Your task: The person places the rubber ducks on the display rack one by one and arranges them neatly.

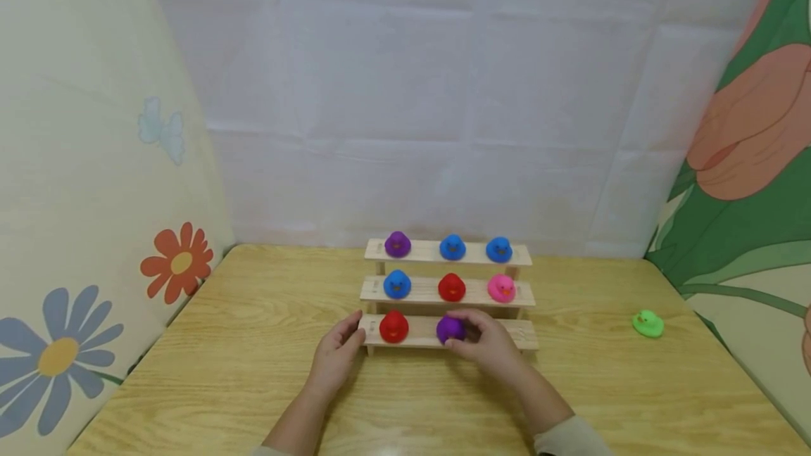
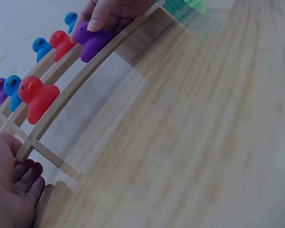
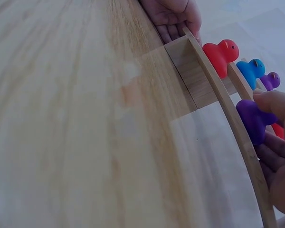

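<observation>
A three-step wooden rack [image 1: 418, 340] stands on the table with small rubber ducks on its steps. My right hand [image 1: 491, 347] pinches a purple rubber duck [image 1: 450, 330] at the middle of the front step; the right wrist view shows the thumb at this purple duck [image 3: 251, 121]. My left hand [image 1: 334, 357] holds the left end of that step, beside a red rubber duck [image 1: 394, 327]. In the left wrist view, the left hand [image 2: 12, 183] is at the step's end, its lower fingers curled.
Blue [image 1: 397, 284], red [image 1: 452, 288] and pink [image 1: 502, 288] ducks sit on the middle step. Above them are a purple duck [image 1: 398, 245] and two blue ducks [image 1: 453, 248]. A green duck [image 1: 648, 324] lies on the table [image 1: 602, 385] at the right. A white cloth hangs behind.
</observation>
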{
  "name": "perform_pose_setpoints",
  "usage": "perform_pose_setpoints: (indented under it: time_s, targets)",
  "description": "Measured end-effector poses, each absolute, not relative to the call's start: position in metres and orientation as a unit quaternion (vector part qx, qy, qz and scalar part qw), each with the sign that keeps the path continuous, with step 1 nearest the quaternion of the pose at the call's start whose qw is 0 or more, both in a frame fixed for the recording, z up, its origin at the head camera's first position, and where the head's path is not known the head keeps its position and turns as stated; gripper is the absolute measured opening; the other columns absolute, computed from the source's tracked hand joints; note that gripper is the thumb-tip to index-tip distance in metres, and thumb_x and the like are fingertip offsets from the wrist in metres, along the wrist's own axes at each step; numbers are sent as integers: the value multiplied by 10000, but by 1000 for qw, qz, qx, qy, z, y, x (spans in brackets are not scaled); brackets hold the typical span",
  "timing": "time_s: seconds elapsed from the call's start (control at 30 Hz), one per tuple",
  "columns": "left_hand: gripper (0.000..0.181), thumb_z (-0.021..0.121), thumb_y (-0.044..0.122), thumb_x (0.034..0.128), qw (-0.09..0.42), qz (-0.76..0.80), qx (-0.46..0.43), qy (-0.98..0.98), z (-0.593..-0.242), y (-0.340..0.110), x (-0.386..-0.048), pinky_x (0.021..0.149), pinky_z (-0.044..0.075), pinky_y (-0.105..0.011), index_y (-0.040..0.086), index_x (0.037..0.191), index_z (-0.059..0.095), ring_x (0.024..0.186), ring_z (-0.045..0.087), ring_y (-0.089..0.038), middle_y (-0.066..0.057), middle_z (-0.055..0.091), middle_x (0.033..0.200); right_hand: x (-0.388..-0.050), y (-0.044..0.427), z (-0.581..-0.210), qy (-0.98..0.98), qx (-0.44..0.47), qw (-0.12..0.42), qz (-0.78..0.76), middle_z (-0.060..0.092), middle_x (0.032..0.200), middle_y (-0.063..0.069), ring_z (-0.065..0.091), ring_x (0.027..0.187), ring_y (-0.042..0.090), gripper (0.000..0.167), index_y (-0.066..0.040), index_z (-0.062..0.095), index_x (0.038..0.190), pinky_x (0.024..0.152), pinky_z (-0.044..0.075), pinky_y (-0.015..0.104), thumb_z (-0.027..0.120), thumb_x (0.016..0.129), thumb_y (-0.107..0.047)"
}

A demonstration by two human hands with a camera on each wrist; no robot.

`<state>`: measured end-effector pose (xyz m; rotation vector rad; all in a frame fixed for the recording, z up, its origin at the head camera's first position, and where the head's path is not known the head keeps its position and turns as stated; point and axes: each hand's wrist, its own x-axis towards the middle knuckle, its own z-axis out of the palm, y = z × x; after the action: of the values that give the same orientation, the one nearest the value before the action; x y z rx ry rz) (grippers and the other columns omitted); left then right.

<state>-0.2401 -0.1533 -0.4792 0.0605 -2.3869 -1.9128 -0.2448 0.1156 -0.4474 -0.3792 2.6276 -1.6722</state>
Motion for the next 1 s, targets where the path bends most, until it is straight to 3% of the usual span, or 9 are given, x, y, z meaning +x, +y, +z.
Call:
perform_pose_setpoints:
  time_s: [0.7,1.0]
  targets:
    - [458,511,98,994,46,-615,23,-787,-479,-153,-240,1139,380,-470,-32,1430,455,1359,454,-337,-235,495,1445,-245,115,-448,835,-114,-3,-538,605,1297,139,573,1216,346,487,-95,644,1242,1063,474,455,808,784,-111]
    - [452,507,115,1004,49,-613,23,-788,-477,-154,-238,1133,390,-457,-37,1427,458,1357,455,-335,-235,499,1442,-242,118,-447,828,-90,-27,-553,663,1243,72,593,1184,288,476,-134,668,1219,1068,450,490,824,770,-137]
